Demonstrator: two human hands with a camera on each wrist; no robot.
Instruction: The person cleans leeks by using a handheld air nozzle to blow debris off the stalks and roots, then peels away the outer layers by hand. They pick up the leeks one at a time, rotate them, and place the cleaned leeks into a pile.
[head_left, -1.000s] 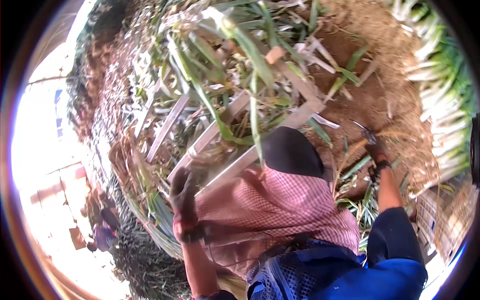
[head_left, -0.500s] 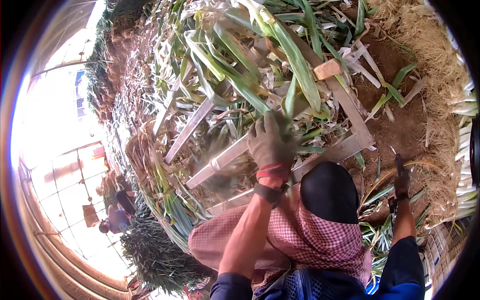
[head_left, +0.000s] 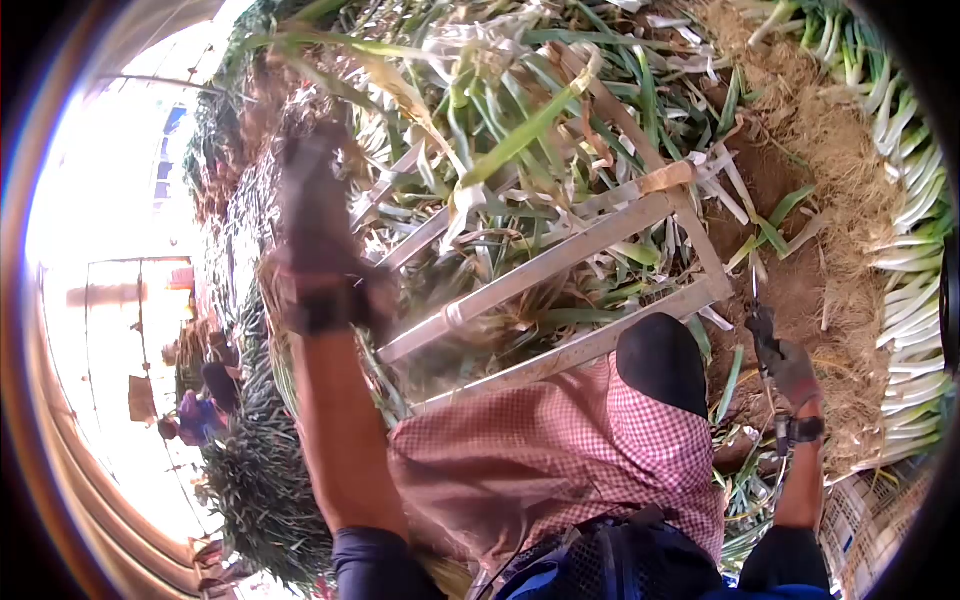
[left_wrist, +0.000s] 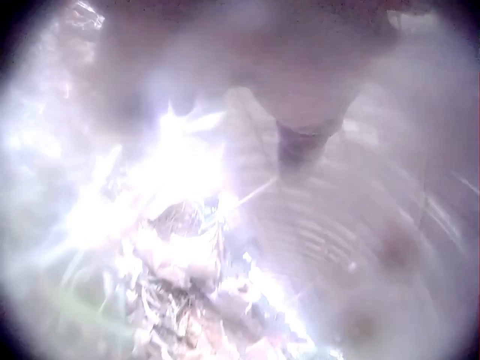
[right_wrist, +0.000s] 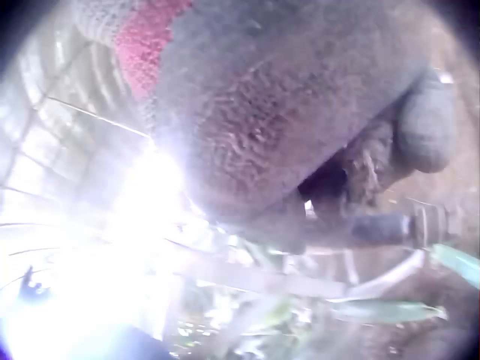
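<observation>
Head: right hand (head_left: 793,375) apparently grips tool (head_left: 762,324)

- Wears a checked cloth (head_left: 560,430) across the lap, pinkish red and white, small-squared and softly folded.
- At the far edge of the checked cloth, has a rounded knee covering (head_left: 660,362) in plain black.
- At the near edge of the checked cloth, wears a dark mesh garment (head_left: 605,560) with blue at its borders.
- Left of the checked cloth, has a dark left glove (head_left: 318,195), blurred, a black wristband (head_left: 325,305) and a short navy sleeve (head_left: 385,565).
- Right of the checked cloth, wears a greyish, ridged right glove (head_left: 790,370) with a red patch (right_wrist: 146,52), a black strap (head_left: 804,429) and a dark cuff (head_left: 785,555).
</observation>
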